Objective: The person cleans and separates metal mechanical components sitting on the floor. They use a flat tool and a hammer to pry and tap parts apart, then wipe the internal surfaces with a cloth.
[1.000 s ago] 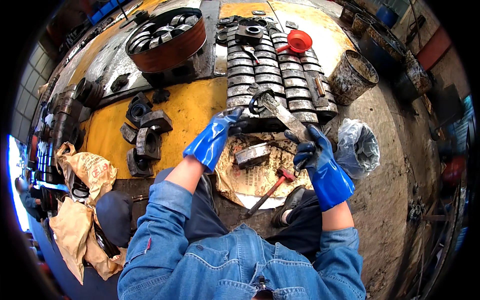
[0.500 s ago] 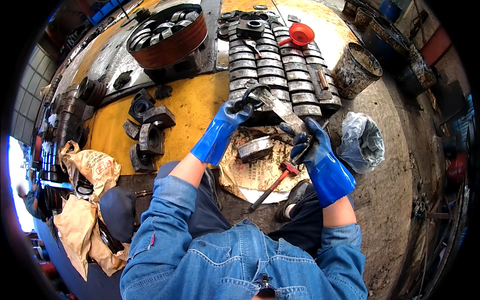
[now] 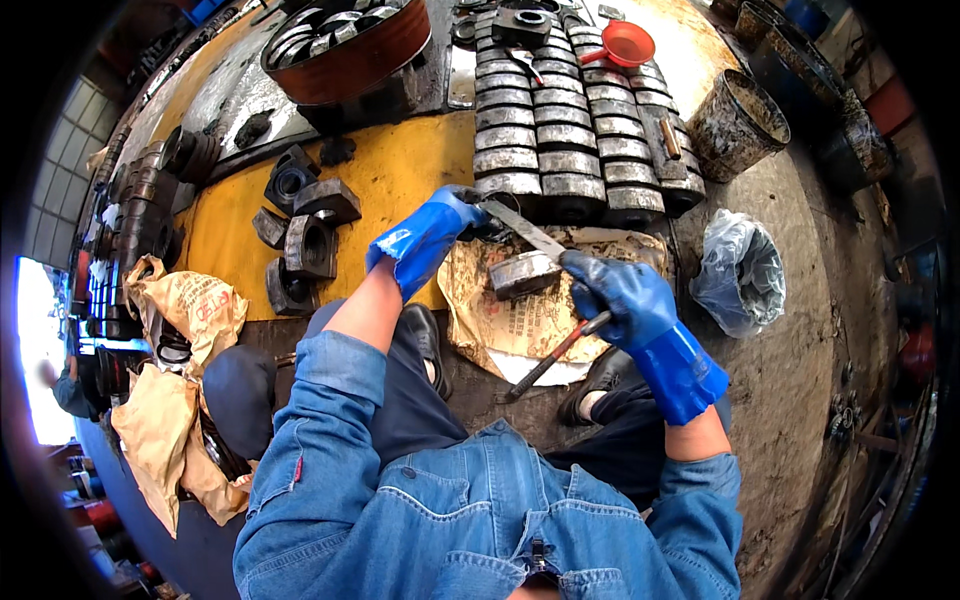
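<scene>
My left hand (image 3: pixel 458 213), in a blue rubber glove, is closed around a dark ring, mostly hidden now by the fingers. In my right hand (image 3: pixel 625 298), gloved alike, is a long flat metal file (image 3: pixel 528 229). Its far end lies against or just over the ring. Below it a thick metal block (image 3: pixel 525 273) rests on stained brown paper (image 3: pixel 480 310). A hammer (image 3: pixel 550 362) with a dark and red handle lies on the paper's near edge, its head hidden by my right hand.
Rows of stacked metal blocks (image 3: pixel 568 160) stand ahead, with a red dipper (image 3: pixel 628 44) on top. A grimy bucket (image 3: pixel 738 125) and a plastic-lined bin (image 3: pixel 740 272) stand right. Loose nut-like blocks (image 3: pixel 310 245) lie left, near a rusty drum (image 3: pixel 345 70) of metal parts.
My left hand has turned and moved slightly left, hiding the ring more. My right hand has come slightly lower, turning its back upward, with the file in it. The view has shifted slightly.
</scene>
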`<state>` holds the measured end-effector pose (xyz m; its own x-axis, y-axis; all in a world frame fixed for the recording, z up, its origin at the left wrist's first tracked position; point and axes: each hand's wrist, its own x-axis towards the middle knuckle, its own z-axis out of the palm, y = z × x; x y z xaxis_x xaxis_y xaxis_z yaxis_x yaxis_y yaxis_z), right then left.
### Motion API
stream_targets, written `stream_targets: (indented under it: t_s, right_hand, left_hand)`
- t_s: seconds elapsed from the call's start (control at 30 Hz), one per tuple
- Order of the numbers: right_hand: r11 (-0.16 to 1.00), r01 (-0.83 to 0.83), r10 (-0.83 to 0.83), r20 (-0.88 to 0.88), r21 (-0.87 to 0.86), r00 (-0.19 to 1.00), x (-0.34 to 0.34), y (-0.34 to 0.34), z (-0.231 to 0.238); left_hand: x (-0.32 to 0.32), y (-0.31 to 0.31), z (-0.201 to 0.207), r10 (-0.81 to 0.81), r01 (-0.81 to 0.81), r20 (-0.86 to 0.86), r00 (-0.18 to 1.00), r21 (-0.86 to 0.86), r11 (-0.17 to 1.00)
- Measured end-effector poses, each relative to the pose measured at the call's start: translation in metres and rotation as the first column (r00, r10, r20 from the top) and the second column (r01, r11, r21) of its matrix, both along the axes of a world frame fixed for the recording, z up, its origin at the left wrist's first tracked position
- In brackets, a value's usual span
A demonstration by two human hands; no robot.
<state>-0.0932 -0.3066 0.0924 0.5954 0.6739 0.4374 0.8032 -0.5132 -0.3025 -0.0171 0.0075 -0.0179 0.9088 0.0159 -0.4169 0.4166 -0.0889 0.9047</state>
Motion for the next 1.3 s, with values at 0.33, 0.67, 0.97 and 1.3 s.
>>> stream_targets:
  t_s: [0.33,0.67,0.97,1.3]
  right_hand:
    - [0.995,-0.068,0.076,0.105,-0.078,0.992,-0.001,-0.001,-0.011]
    - [0.989,0.016,-0.055,-0.264,-0.148,0.963,0.012,-0.007,-0.013]
    - [0.977,0.211,-0.127,-0.707,0.033,0.696,0.021,-0.007,-0.020]
    - [0.880,0.394,-0.430,-0.798,-0.266,0.421,0.026,-0.010,0.010]
  left_hand:
    - [-0.004,0.000,0.004,-0.225,0.241,-0.093,0.970,0.236,0.941]
    - [-0.008,0.003,0.016,-0.351,0.388,-0.177,0.919,0.253,0.886]
    - [-0.015,-0.005,0.009,-0.150,0.172,-0.095,0.984,0.292,0.941]
    - [-0.017,-0.002,0.016,-0.068,0.071,-0.044,0.997,0.071,0.995]
